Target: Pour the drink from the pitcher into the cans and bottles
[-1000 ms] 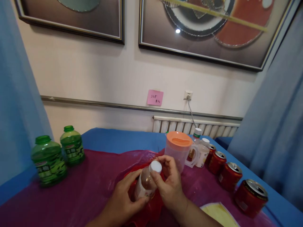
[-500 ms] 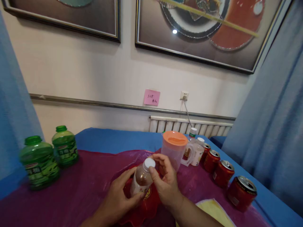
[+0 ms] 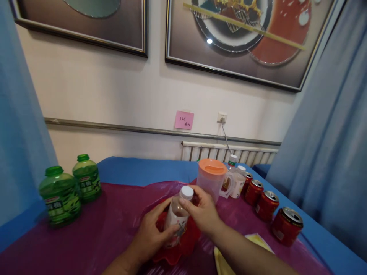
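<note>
A clear bottle [image 3: 177, 219] with a white cap and a flowered label stands slightly tilted over a scalloped red tray [image 3: 190, 244]. My left hand [image 3: 151, 233] wraps round its lower body, thumb across the label. My right hand [image 3: 205, 212] grips the neck just under the cap, with the fingers partly hidden behind the bottle. Right behind that hand is a clear pitcher [image 3: 209, 185] with an orange lid.
Two green bottles [image 3: 61, 202] stand at the left. Several red cans [image 3: 286, 227] line the right side, with two capped bottles [image 3: 238, 183] beside the pitcher. A yellow cloth [image 3: 223, 263] lies near my right forearm.
The bottle is now more upright and a little further right in view, with both hands still on it. My right fingers have shifted from the cap's side to the neck. The view has turned slightly left.
</note>
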A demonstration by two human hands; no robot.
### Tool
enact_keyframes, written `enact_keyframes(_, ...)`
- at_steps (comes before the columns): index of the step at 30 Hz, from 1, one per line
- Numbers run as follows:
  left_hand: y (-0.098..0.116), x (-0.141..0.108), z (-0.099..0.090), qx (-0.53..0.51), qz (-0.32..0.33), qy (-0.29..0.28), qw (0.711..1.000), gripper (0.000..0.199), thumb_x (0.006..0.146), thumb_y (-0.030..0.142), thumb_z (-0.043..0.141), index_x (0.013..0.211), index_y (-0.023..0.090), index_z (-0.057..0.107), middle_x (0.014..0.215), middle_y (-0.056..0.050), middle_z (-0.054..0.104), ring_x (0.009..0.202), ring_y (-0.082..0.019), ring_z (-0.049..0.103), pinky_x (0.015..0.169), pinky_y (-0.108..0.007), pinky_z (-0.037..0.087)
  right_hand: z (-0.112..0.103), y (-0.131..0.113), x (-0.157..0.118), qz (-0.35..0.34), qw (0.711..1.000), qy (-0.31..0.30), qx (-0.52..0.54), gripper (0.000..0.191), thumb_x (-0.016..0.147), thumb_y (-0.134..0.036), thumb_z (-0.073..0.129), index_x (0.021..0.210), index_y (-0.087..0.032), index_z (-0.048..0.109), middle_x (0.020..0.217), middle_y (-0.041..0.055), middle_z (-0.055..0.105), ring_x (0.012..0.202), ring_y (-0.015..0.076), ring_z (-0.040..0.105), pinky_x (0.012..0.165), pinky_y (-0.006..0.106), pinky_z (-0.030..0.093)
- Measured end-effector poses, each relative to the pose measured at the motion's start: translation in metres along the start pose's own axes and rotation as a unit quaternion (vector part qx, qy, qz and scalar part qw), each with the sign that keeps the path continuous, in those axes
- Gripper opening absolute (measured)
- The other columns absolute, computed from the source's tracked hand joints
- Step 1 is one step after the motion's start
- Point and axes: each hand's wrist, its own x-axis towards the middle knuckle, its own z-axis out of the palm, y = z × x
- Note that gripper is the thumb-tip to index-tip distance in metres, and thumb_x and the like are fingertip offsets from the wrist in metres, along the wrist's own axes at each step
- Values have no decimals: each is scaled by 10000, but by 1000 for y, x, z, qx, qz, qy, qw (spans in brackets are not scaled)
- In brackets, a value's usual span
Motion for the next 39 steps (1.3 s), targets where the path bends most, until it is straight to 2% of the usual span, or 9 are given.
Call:
enact_keyframes(3, -7, 3, -5, -36, -3, 20, 999, 643, 864, 543, 652, 1431, 245, 587, 1424, -105, 666, 1277, -318, 658, 1091, -462, 539, -14, -16, 0, 10, 999, 32, 42, 353, 755, -483, 806, 926, -193, 699, 828, 12, 716, 726, 176, 647, 687, 291, 535)
enact_keyframes(6, -16, 7, -8, -18, -12, 52, 998, 588, 881, 564, 618, 1369, 236, 638, 1368, -106, 704, 1237, -311, 684, 1058, -460, 564, -41, -38, 3, 1, 997, 73, 39, 407, 724, -528, 824, 906, -187, 695, 818, 21, 724, 712, 179, 650, 670, 295, 537)
enact_keyframes(12, -26, 13, -4, 4, -20, 77, 997, 526, 856, 583, 633, 1258, 248, 692, 1249, -86, 766, 1128, -290, 738, 1003, -434, 600, -126, -72, 8, -25, 972, 175, -152, 486, 702, -639, 784, 813, -178, 676, 732, 35, 709, 661, 196, 633, 612, 296, 497)
enact_keyframes(16, -25, 18, -3, 26, -30, 84, 996, 498, 809, 589, 673, 1193, 274, 716, 1189, -60, 789, 1077, -289, 756, 984, -425, 610, -186, -67, 8, -9, 920, 222, -323, 478, 744, -663, 705, 788, -189, 670, 721, 45, 711, 666, 215, 639, 598, 296, 466)
enact_keyframes(21, -27, 20, -4, 39, -32, 89, 995, 472, 795, 580, 679, 1163, 288, 724, 1159, -45, 800, 1045, -284, 767, 985, -415, 610, -236, -29, 16, 55, 823, 253, -505, 445, 805, -649, 641, 821, -205, 655, 727, 44, 703, 652, 231, 645, 584, 307, 414)
enact_keyframes(24, -32, 20, -5, 36, -34, 94, 994, 466, 792, 568, 678, 1158, 284, 728, 1153, -42, 804, 1037, -281, 770, 979, -403, 614, -245, -5, 25, 92, 784, 251, -561, 410, 838, -597, 646, 893, -191, 665, 834, 74, 733, 756, 257, 688, 622, 310, 424)
enact_keyframes(27, -34, 20, -5, 33, -36, 96, 994, 458, 782, 556, 684, 1140, 276, 736, 1133, -43, 811, 1023, -277, 775, 968, -390, 619, -244, 12, 33, 120, 767, 235, -585, 417, 873, -582, 626, 935, -174, 676, 902, 93, 748, 824, 270, 710, 656, 312, 442)
enact_keyframes(33, -26, 20, -4, 30, -35, 87, 995, 437, 784, 549, 681, 1114, 269, 745, 1110, -49, 817, 999, -276, 782, 960, -398, 622, -241, 29, 41, 141, 757, 225, -597, 492, 902, -619, 588, 962, -142, 692, 956, 147, 756, 864, 299, 724, 681, 336, 463)
enact_keyframes(39, -9, 21, -7, 24, -39, 81, 996, 399, 766, 520, 708, 1072, 268, 755, 1071, -56, 826, 971, -287, 791, 935, -412, 634, -237, 32, 40, 143, 756, 230, -596, 501, 898, -605, 606, 1013, -127, 700, 1056, 203, 746, 962, 333, 719, 733, 348, 485)
